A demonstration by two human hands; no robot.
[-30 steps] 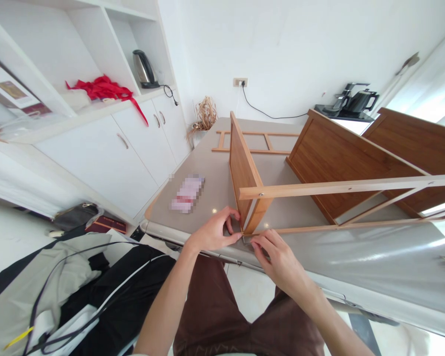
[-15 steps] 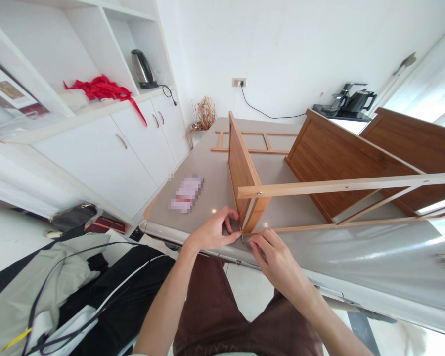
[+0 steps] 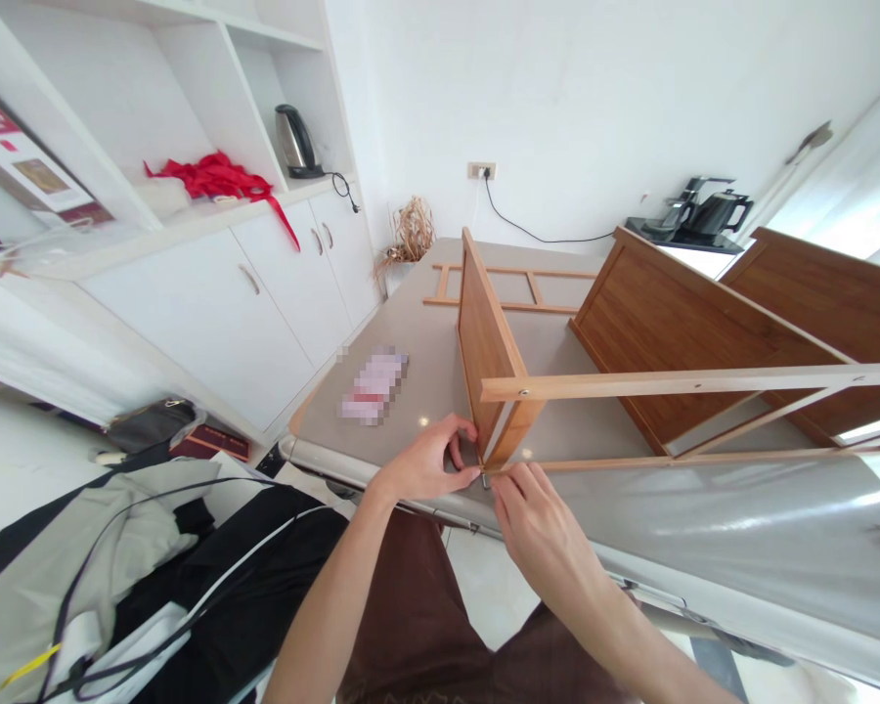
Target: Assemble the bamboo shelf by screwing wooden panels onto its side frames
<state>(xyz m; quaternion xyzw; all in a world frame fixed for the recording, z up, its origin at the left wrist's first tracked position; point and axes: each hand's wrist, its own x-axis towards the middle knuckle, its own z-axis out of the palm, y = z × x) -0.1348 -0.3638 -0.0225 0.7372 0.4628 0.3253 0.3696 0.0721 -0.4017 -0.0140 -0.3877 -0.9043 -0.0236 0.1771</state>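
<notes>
A wooden shelf rack (image 3: 495, 342) lies on its side on the grey table (image 3: 425, 342), its boards standing on edge. At the rack's near lower corner, my left hand (image 3: 432, 462) is closed, with curled fingers and thumb against the end board and rail. Just right of that corner, my right hand (image 3: 539, 508) pinches a small L-shaped metal hex key (image 3: 486, 480), mostly hidden by the fingers. The key's visible end meets the rail at the corner. A pale upper rail (image 3: 631, 383) with bolt holes runs rightward above my right hand.
Behind the end board lies a ladder-like wooden frame (image 3: 513, 284). A pixelated flat item (image 3: 374, 386) rests left of the rack. White cabinets (image 3: 212, 303) with a kettle (image 3: 297, 142) stand left. Clothes and cables (image 3: 154, 548) are piled lower left. Another kettle (image 3: 719, 215) stands back right.
The view has shifted slightly, moving the rack a little right and down in the picture. Both hands stay at the same corner; the right fingers have turned a little around the hex key.
</notes>
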